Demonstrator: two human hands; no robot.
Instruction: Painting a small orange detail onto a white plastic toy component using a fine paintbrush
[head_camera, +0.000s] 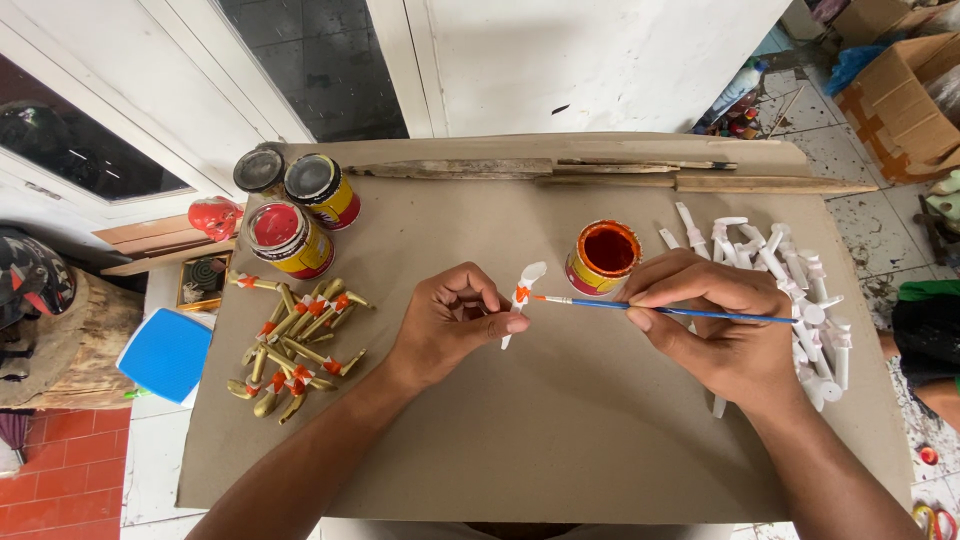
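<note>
My left hand (452, 322) pinches a small white carved piece (524, 290) upright above the brown cardboard sheet (560, 430). An orange band is painted on the piece's middle. My right hand (715, 325) grips a thin blue-handled paintbrush (680, 311), and its orange tip touches that band. An open tin of orange paint (603, 257) stands just behind the brush. A heap of unpainted white pieces (800, 300) lies to the right of my right hand. On the left lies a pile of gold pieces with orange bands (295, 340).
Three closed paint tins (292, 205) stand at the sheet's back left corner. Long wooden sticks (620, 175) lie along its far edge. A blue square object (165, 353) sits left of the sheet, cardboard boxes (900, 95) stand at the far right, and a white wall is behind.
</note>
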